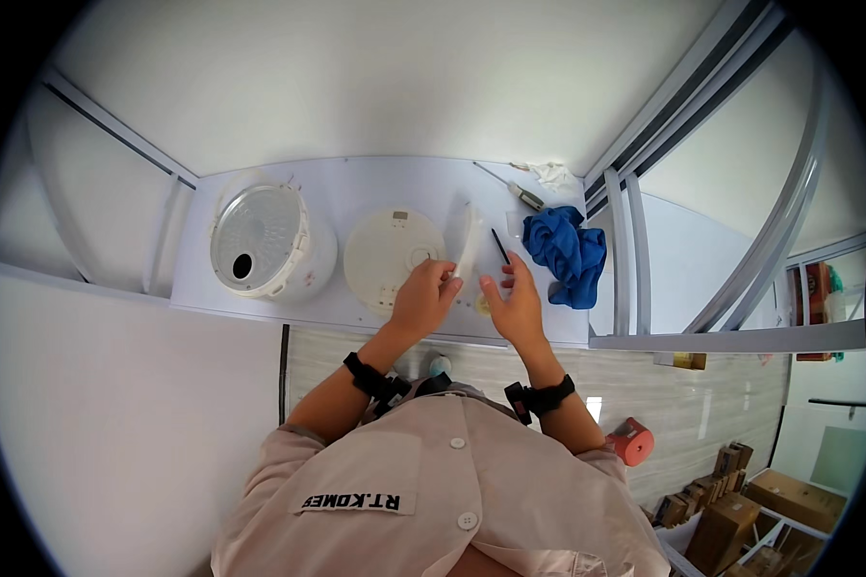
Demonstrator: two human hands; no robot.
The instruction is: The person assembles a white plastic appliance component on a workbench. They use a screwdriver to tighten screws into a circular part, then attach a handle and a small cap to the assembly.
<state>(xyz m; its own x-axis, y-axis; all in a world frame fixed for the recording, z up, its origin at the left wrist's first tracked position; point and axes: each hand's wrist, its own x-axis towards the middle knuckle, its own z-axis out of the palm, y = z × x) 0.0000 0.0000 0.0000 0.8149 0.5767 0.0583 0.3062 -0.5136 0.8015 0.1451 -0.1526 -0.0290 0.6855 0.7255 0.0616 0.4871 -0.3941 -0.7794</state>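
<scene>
Pale lilac-white, a long surface [356,183] stretches before a person in a tan shirt [548,481], who stands at its front edge with both forearms reaching over it. From where I stand, on the person's left sits a bulky, round white appliance [271,240], probably a rice cooker, with a silvery metal top pierced by one dark hole.

Just to its right lies a flat, cream-coloured round cover [390,264]. Well to the right, a crumpled blue cloth [568,252] rests near the surface's end.

The left hand [425,298] is closed in a pinch on the lower end of a slim, curved white strip [469,238], which stands up at a slight tilt beside the cover's right edge. The right hand [517,306] is partly curled, thumb apart from the fingers. A thin black stick [500,246] meets its fingertips; I cannot tell whether it is gripped or merely touched.

Beyond the cloth's upper corner lies a screwdriver [526,198] with a long shank. A small yellowish object, too unclear to name, shows under the right thumb.

The step in hand seems to be handling the strip between both hands. The next move, I judge, calls for a steady left pinch and a surer right hold.
</scene>
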